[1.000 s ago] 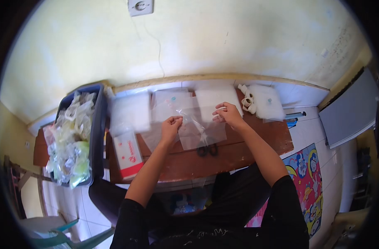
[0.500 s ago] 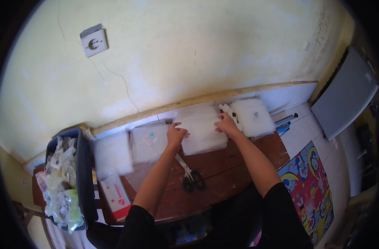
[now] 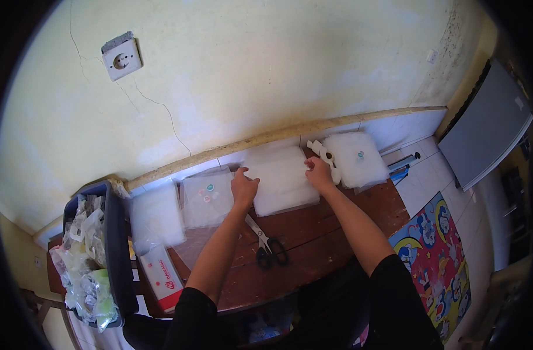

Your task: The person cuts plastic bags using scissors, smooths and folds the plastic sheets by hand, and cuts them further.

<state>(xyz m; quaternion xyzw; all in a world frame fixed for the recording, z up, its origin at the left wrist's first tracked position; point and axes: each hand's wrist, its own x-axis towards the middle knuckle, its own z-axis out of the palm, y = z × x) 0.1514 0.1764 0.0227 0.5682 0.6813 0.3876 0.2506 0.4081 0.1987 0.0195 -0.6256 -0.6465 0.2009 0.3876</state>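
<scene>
Middle stack: the clear plastic sheets (image 3: 284,182) lie flat on the brown counter (image 3: 342,224), between the two hands.
Left hand: at the stack's left edge (image 3: 244,188), thumb and index finger parted, the other fingers curled; nothing shows in its hold.
Right hand: at the stack's right edge (image 3: 320,174), fingers bent and tips close together; whether they pinch a sheet, I cannot tell.
Left of the stack: a plastic pile with small round stickers (image 3: 210,201), then another whitish pile (image 3: 156,214).
Right of the stack: a crumpled white strip (image 3: 326,156), just beside a further pile (image 3: 355,157).
Near edge: scissors (image 3: 267,248) with black handles, below the left hand; a red-and-white packet (image 3: 161,274) lies farther left.
Far left: a dark bin (image 3: 119,251) full of crumpled plastic bags (image 3: 90,256).
</scene>
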